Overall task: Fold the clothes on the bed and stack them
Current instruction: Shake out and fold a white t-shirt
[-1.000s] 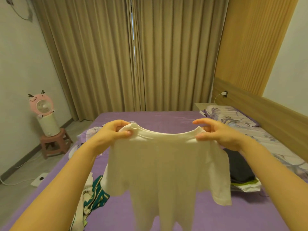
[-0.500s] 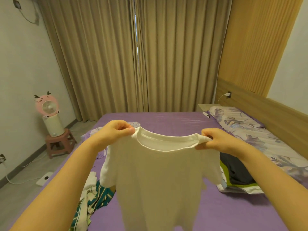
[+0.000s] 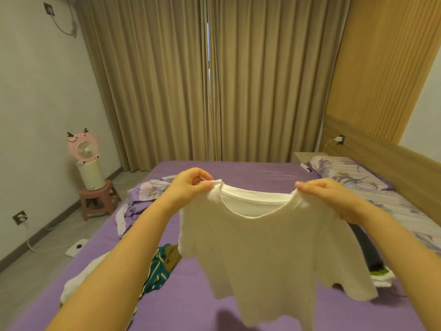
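White T-shirt (image 3: 267, 244) was held up in the air over the purple bed (image 3: 198, 304), neckline stretched open, body and both sleeves hanging free. Left shoulder seam was pinched by the left hand (image 3: 191, 187), fingers curled on the fabric; right shoulder was pinched likewise by the right hand (image 3: 329, 199). Below left on the sheet, a crumpled green striped garment (image 3: 157, 271) was seen beside a white cloth (image 3: 78, 280). A dark folded stack (image 3: 368, 252) was partly hidden behind the shirt on the right. A floral pillow (image 3: 346, 173) was placed at the headboard. A pink fan (image 3: 83, 146) was set on a stool (image 3: 97, 199) by the left wall. Beige curtains (image 3: 214, 80) were drawn behind.
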Demonstrator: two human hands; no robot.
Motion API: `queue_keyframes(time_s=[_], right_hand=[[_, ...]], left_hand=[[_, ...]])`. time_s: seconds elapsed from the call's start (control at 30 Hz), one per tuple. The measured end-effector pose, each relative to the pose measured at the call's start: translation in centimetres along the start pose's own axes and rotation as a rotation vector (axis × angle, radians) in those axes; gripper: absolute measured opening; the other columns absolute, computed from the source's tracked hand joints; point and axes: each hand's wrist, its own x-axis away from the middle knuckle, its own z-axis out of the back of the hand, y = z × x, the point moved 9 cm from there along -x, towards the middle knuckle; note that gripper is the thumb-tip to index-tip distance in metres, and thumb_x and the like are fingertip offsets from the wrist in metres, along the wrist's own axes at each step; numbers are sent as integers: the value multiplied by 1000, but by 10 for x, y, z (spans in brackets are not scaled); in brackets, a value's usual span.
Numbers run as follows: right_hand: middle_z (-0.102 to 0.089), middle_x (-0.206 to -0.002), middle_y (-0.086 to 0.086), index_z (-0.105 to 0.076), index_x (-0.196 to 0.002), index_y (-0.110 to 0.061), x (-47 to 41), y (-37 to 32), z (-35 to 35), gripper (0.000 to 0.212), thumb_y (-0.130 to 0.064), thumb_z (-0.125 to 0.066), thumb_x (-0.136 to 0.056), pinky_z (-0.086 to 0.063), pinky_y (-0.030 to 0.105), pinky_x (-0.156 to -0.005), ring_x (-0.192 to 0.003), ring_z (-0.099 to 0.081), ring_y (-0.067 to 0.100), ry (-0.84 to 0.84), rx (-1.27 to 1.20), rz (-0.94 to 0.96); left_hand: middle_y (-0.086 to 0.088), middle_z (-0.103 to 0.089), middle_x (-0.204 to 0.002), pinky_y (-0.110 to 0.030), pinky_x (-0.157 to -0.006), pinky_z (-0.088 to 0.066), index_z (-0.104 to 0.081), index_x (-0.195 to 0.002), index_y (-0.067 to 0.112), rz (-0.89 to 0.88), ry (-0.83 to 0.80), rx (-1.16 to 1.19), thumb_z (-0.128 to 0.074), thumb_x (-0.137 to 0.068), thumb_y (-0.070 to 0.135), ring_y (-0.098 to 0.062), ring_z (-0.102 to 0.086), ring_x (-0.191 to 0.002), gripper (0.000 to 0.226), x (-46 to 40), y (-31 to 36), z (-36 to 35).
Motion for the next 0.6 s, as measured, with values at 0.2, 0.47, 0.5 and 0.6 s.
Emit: queue_keyframes(time_s=[0.2, 0.47, 0.5, 0.6], right_hand=[[-62, -81, 15, -61, -83, 4, 10, 12, 6, 38, -34, -62, -82, -48, 28, -68, -74, -59, 23, -116, 107, -37], [-56, -73, 2, -55, -79, -9, 17, 1, 31, 30, -36, -66, -85, -35, 28, -56, -66, -49, 15, 334, 552, 94], [-54, -71, 2, -52, -75, -9, 20, -1, 34, 35, -39, -66, -84, -32, 29, -54, -64, -46, 14, 392, 578, 90], [-56, -70, 3, -54, -73, -9, 24, -5, 29, 41, -48, -61, -85, -33, 33, -57, -66, -49, 17, 385, 675, 86]], left_hand=[[13, -64, -98, -21, -78, -50, -66, -106, 26, -20, -85, -143, -62, -90, 14, -4, -60, -93, 21, -2, -1, -10], [10, -61, -73, -20, -58, -39, -63, -75, 20, -89, 48, -332, -72, -83, 24, -5, -54, -68, 13, -2, 4, 8], [8, -61, -73, -21, -58, -39, -62, -75, 18, -100, 58, -338, -72, -82, 25, -6, -53, -68, 15, -1, 8, 11], [3, -59, -72, -24, -56, -37, -59, -74, 14, -106, 84, -351, -75, -80, 30, -8, -49, -65, 24, 0, 13, 20]])
